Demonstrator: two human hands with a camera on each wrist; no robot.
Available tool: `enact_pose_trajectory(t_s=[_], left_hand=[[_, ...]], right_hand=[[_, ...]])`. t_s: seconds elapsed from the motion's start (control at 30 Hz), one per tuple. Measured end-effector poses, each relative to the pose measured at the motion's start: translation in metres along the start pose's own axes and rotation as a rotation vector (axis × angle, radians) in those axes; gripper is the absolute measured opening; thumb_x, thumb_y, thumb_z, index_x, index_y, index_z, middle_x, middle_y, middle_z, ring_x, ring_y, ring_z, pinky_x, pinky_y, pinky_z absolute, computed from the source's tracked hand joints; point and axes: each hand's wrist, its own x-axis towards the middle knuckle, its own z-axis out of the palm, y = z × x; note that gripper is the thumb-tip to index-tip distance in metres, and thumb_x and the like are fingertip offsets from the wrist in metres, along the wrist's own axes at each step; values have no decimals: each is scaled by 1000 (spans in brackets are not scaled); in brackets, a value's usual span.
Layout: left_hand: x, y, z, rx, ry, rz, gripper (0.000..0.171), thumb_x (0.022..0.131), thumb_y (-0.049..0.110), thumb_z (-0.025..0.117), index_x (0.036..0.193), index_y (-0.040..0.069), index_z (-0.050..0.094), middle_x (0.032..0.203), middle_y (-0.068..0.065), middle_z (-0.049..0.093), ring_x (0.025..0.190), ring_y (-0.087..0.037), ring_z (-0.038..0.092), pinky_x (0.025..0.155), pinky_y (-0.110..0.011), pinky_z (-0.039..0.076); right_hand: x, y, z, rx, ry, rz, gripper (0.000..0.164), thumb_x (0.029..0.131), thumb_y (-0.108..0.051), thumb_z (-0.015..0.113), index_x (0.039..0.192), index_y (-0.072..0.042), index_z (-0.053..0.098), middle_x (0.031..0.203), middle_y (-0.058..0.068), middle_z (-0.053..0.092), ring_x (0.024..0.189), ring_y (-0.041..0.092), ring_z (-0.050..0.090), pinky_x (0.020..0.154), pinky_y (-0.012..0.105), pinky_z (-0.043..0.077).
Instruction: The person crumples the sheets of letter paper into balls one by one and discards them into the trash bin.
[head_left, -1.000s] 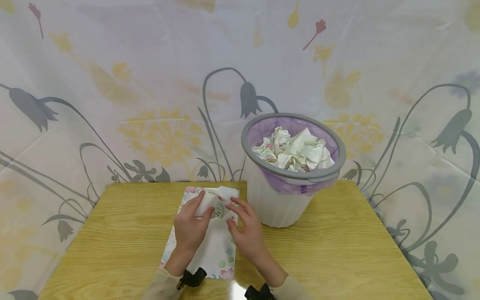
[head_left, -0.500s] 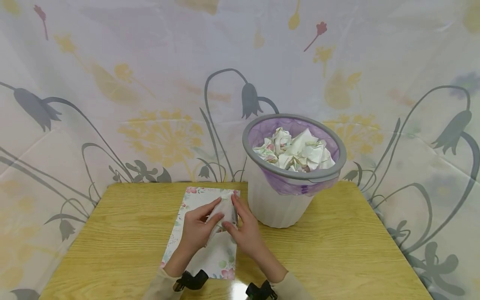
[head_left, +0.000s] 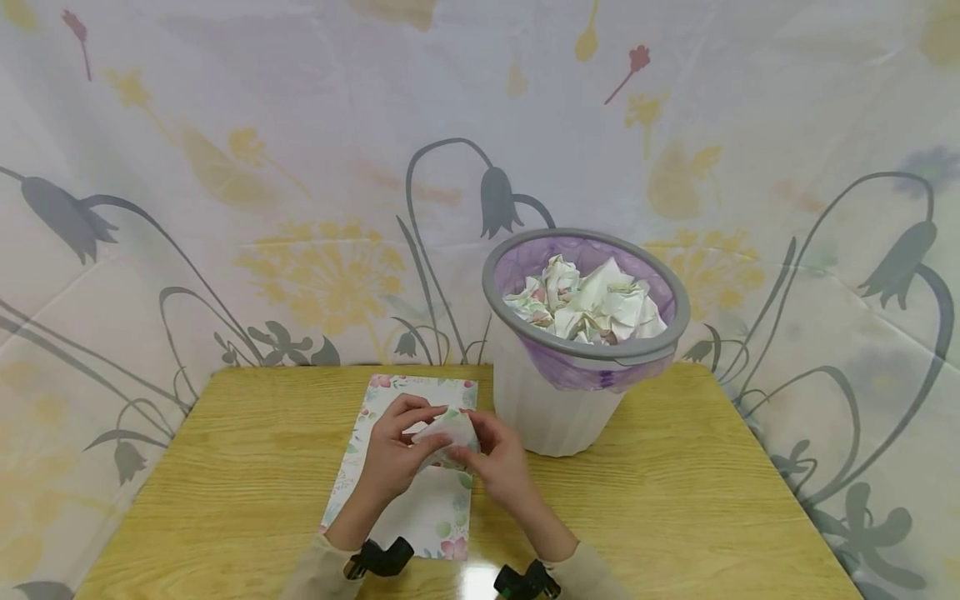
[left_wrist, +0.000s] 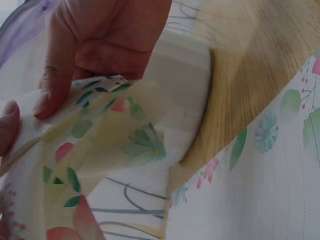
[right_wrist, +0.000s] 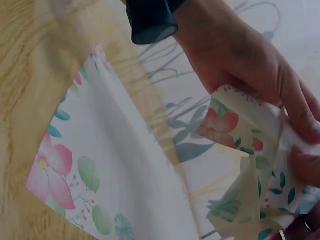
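Between both hands is a crumpled sheet of floral paper (head_left: 456,429), its folds printed with pink flowers and green leaves. My left hand (head_left: 393,450) pinches its left side, thumb in front. From the other side my right hand (head_left: 504,462) grips it with curled fingers and thumb. In the left wrist view the right thumb presses on the folded paper (left_wrist: 82,145). Below the hands a flat floral sheet (head_left: 420,512) lies on the table, partly covered by the hands and forearms.
A white bin (head_left: 558,417) with a grey rim and purple liner (head_left: 517,258) stands right of the flat paper. Several crumpled paper balls (head_left: 592,300) fill it near the top. The wooden table (head_left: 675,500) meets a flower-printed backdrop (head_left: 300,167) behind.
Both hands have drawn a little toward the body and closer round the paper. The paper in them has turned and been folded into a smaller, rounder bundle.
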Motion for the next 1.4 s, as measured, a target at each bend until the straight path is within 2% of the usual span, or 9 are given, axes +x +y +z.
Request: enact_pose_trajectory(t_s=[0.13, 0.27, 0.37, 0.5, 0.63, 0.73, 0.9, 1.17, 1.4], left_hand=[[2, 12, 0, 84, -3, -42, 35, 74, -13, 80, 107, -8, 72, 98, -20, 60, 88, -30, 60, 67, -34, 58], [-3, -3, -1, 130, -60, -106, 39, 77, -4, 82, 115, -1, 70, 105, -17, 66, 95, -33, 64, 78, -46, 56], [-10, -17, -5, 124, -148, -217, 36, 85, 5, 79, 120, 8, 70, 111, -8, 69, 101, -24, 65, 85, -42, 55], [-16, -22, -12, 53, -254, -356, 25, 95, 15, 69, 120, 10, 72, 106, -3, 73, 91, -20, 67, 77, -31, 54], [-17, -21, -14, -56, -301, -412, 28, 102, 17, 58, 123, 2, 68, 99, -13, 74, 79, -25, 72, 68, -35, 58], [-16, -19, -13, -101, -315, -442, 31, 103, 19, 57, 125, -1, 65, 102, -18, 73, 82, -28, 73, 70, -41, 59], [-14, -13, -12, -165, -327, -504, 34, 102, 16, 59, 129, -4, 60, 107, -24, 69, 91, -32, 71, 77, -47, 58], [-12, -2, -2, -62, -236, -545, 43, 87, 20, 79, 125, 5, 64, 106, -9, 67, 86, -20, 62, 70, -29, 53], [-11, 1, 0, -22, -256, -577, 51, 84, 22, 82, 129, 8, 60, 107, -7, 64, 86, -21, 56, 70, -30, 48]], right_hand=[[-2, 1, 3, 65, 43, 6, 31, 86, 5, 74, 115, 7, 66, 106, 21, 70, 91, 14, 66, 77, 25, 55], [-1, 1, 3, 56, 116, -9, 17, 84, 6, 74, 101, 5, 71, 97, 14, 72, 86, 13, 67, 73, 25, 55], [-1, -1, 2, 40, 161, -19, 11, 83, 7, 74, 93, 5, 71, 91, 11, 72, 81, 13, 67, 69, 26, 55], [0, -1, 0, 26, 215, -23, 7, 82, 12, 72, 85, 5, 71, 88, 10, 73, 78, 11, 67, 67, 26, 56], [1, 1, -1, 10, 256, -48, 20, 78, 26, 62, 79, 8, 71, 89, 17, 73, 82, 8, 68, 67, 22, 55], [2, -1, 0, -10, 274, -71, 26, 74, 31, 55, 74, 10, 69, 90, 23, 72, 84, 7, 68, 66, 20, 53], [2, -22, 2, -57, 267, -120, 24, 75, 29, 56, 71, 10, 69, 89, 25, 72, 84, 14, 69, 67, 23, 54], [4, -33, 5, -112, 223, -330, 19, 79, 26, 62, 72, 10, 71, 86, 26, 72, 79, 38, 72, 67, 25, 58], [5, -29, 4, -151, 224, -380, 18, 79, 24, 65, 71, 9, 71, 86, 26, 72, 79, 40, 71, 70, 22, 57]])
